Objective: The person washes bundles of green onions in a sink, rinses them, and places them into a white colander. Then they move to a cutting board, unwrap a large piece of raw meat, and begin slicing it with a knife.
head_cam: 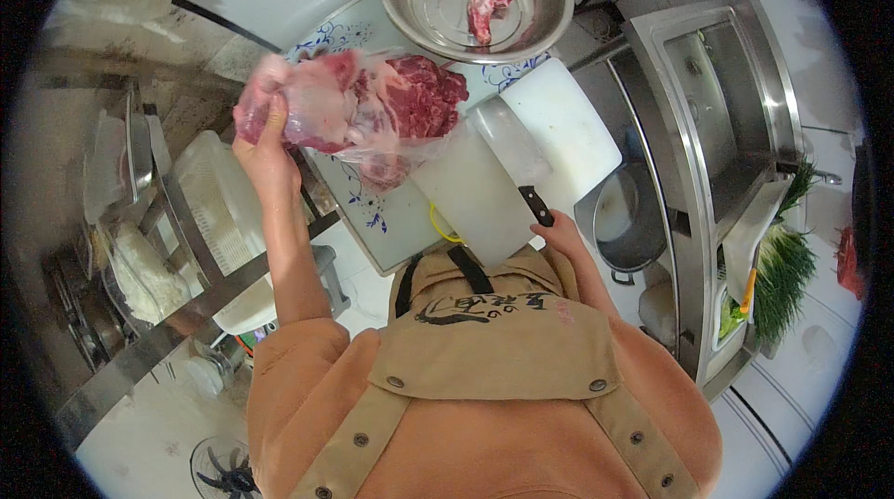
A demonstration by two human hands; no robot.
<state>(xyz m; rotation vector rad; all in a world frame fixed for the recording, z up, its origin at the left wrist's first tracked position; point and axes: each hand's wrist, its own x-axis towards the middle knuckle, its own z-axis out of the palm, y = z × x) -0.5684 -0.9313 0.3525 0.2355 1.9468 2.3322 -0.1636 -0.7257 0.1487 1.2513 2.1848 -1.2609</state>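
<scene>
My left hand (269, 139) grips the left end of a large piece of raw red meat (426, 97), thumb on top. A clear plastic bag (426, 150) lies around and under part of the meat. In my right hand (562, 234) is the black handle of a cleaver (508, 139). Its broad blade lies over a white cutting board (566, 122), pointing away from me. Beyond the board stands a round stainless steel basin (412, 3), and a meaty bone (487, 7) rests in it.
Under the meat is a pale table with blue floral patterns (363, 220). To the right are a dark pot (628, 220), a steel sink unit (705, 101) and a bunch of green onions (782, 275). A white plastic basket (216, 199) stands at left, above a fan (227, 471) lower down.
</scene>
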